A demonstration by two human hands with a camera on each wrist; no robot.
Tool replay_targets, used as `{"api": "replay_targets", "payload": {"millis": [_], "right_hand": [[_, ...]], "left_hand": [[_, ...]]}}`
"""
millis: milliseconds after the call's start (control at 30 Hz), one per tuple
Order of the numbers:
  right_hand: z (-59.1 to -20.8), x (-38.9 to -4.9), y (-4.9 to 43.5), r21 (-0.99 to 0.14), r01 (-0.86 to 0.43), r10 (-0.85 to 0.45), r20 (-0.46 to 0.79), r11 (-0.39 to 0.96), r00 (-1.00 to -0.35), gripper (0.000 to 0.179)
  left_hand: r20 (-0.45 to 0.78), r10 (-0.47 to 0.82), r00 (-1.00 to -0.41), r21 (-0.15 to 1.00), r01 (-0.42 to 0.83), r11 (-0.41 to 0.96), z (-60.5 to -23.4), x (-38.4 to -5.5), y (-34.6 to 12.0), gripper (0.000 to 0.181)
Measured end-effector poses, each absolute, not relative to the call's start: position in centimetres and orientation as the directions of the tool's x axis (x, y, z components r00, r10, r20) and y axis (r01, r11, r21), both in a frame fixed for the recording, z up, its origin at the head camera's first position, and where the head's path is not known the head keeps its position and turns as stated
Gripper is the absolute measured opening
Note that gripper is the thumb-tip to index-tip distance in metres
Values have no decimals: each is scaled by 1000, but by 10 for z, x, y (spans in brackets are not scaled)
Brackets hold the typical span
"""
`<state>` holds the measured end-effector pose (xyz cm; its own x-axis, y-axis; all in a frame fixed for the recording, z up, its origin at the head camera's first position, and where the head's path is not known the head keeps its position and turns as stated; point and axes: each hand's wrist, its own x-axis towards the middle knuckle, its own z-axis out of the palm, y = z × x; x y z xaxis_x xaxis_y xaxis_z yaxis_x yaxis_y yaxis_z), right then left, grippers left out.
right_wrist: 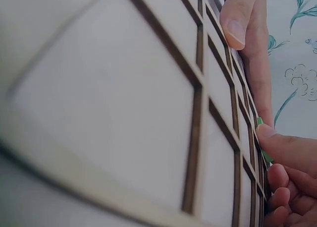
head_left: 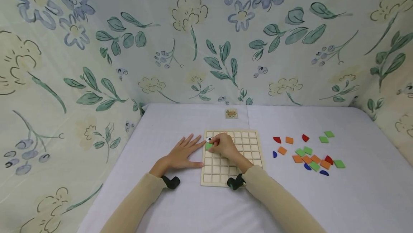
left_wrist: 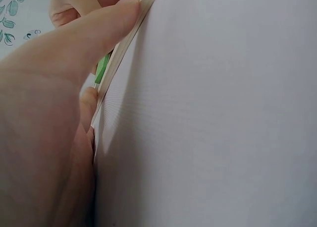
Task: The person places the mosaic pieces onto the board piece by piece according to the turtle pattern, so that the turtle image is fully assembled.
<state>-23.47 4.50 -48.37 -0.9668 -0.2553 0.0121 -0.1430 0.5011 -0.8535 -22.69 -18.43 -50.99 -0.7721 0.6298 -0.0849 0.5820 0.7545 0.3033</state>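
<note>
A light wooden board divided into square cells lies on the white cloth. My left hand rests palm down along its left side, fingers spread, with the thumb and index fingertip at the board's edge. Over the upper left cells, my right hand pinches a green square tile between thumb and fingers. In the right wrist view that tile sits tilted against the grid, partly hidden by the thumb. A round white piece with a black dot shows just above it. The right hand and forearm cover several cells.
Right of the board are scattered loose pieces: orange squares, green squares, red quarter-circles and blue half-circles. A small patterned card lies behind the board. Floral fabric hangs around the table.
</note>
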Motion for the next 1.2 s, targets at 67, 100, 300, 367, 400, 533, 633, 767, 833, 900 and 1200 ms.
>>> {"api": "replay_targets", "payload": {"millis": [67, 100, 300, 367, 400, 533, 633, 767, 833, 900, 1200], "right_hand": [[-484, -234, 45, -852, -155, -263, 21, 500, -965, 22], [-485, -234, 46, -852, -157, -267, 21, 499, -964, 22], [-486, -235, 46, -854, -161, -276, 21, 495, -961, 22], [-486, -234, 46, -857, -145, -269, 8, 494, -963, 23], [-485, -234, 46, -859, -136, -267, 0, 493, -964, 23], [-482, -234, 48, -876, -113, -270, -21, 470, -963, 24], [-479, -234, 53, -892, -115, -291, -19, 437, -957, 24], [-474, -233, 62, -909, -121, -309, -8, 398, -951, 25], [-470, -232, 68, -915, -127, -309, 3, 382, -951, 25], [-466, -231, 75, -916, -125, -299, 5, 382, -954, 26], [-451, -224, 122, -904, -110, -254, 2, 414, -967, 31]], "left_hand": [[-92, 626, -774, 296, 579, 760, -511, -227, -184, 94], [-95, 624, -776, 296, 576, 762, -511, -227, -184, 94], [-101, 619, -779, 301, 569, 765, -511, -227, -183, 94], [-96, 621, -778, 298, 573, 763, -512, -226, -184, 94], [-96, 622, -777, 297, 574, 763, -511, -226, -183, 94], [-98, 624, -776, 306, 573, 761, -509, -225, -183, 94], [-104, 623, -776, 310, 570, 761, -507, -225, -183, 95], [-100, 620, -778, 298, 571, 765, -506, -225, -183, 95], [-97, 619, -780, 294, 571, 766, -506, -225, -183, 95], [-92, 618, -781, 297, 571, 765, -506, -225, -183, 95], [-86, 617, -782, 297, 571, 765, -507, -224, -182, 95]]}}
